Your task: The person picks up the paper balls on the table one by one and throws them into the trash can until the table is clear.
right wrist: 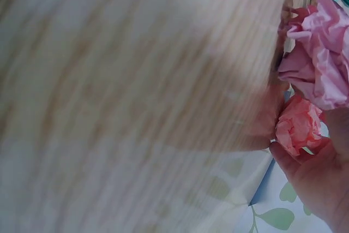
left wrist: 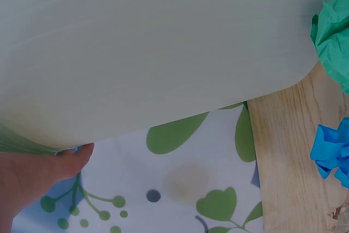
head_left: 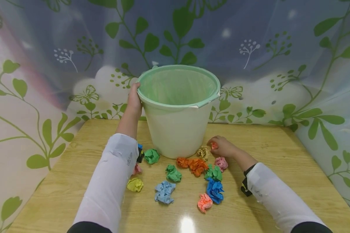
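Observation:
A pale green-white bucket [head_left: 178,129] with a green rim stands upright at the back middle of the wooden table. My left hand [head_left: 134,101] holds it at the left side of the rim, and in the left wrist view the fingers [left wrist: 76,159] lie against the rim's edge. Right of the bucket's base, my right hand [head_left: 226,148] pinches a coral-red crumpled paper ball [head_left: 214,145] low over the table. In the right wrist view that paper ball [right wrist: 299,126] sits between thumb and fingers. Beside the hand lie a tan paper ball [head_left: 203,152] and a pink one [head_left: 221,163].
Several more crumpled paper balls lie before the bucket, including orange [head_left: 197,166], green [head_left: 173,173], light blue [head_left: 164,192], dark blue [head_left: 215,190], coral [head_left: 205,203] and yellow [head_left: 135,184]. A leaf-patterned curtain [head_left: 221,42] closes off the table's back and sides.

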`<state>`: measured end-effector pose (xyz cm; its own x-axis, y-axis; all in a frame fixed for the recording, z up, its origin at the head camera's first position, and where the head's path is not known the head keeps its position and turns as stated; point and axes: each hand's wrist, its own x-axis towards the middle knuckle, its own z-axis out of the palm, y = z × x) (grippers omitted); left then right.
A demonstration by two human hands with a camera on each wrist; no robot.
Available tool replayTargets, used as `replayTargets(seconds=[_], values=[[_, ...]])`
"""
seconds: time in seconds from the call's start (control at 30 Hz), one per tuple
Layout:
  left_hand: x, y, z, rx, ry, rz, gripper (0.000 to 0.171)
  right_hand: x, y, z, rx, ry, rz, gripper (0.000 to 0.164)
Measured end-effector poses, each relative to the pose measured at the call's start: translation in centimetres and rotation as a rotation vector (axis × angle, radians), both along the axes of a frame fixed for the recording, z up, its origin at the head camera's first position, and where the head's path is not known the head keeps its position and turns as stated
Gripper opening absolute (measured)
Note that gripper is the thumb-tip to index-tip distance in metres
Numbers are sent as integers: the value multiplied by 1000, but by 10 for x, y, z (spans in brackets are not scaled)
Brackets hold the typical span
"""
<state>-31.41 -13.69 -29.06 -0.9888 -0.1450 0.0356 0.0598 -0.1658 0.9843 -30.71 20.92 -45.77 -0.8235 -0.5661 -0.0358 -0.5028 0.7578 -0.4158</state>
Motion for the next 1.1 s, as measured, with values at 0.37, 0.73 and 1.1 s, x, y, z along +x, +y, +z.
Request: replayTargets(seconds=[0.37,0.73,1.1], values=[[0,-1,0,-1,-3,-10,57,1,1,2,27,79,21,25],[1,1,-1,-17,-2,-11,57,3,6,9,12,-1,-33,21],[0,0,1,-5,-3,-13,57,-4,11,27,5,85,-48,17]])
